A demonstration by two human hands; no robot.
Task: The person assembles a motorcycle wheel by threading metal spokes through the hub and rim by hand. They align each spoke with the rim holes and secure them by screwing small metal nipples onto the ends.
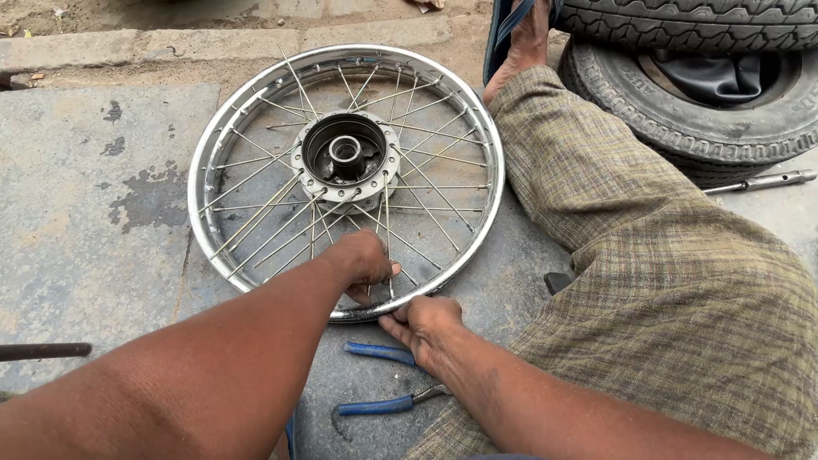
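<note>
A chrome spoked wheel rim [204, 170] lies flat on the concrete, its drum hub [346, 157] in the middle with thin steel spokes fanning out. My left hand [365, 262] reaches inside the rim near its front edge, fingers curled around a spoke [388, 247]. My right hand [422, 328] sits just outside the rim's near edge, fingers pinched on the rim where that spoke ends. Whatever small part it pinches is hidden by the fingers.
Blue-handled pliers [385, 402] lie on the ground below my right hand. My leg in checked cloth [648, 255] stretches along the right. Two stacked tyres [699, 77] stand at top right, a metal wrench [763, 181] beside them. A dark rod [43, 350] lies at left.
</note>
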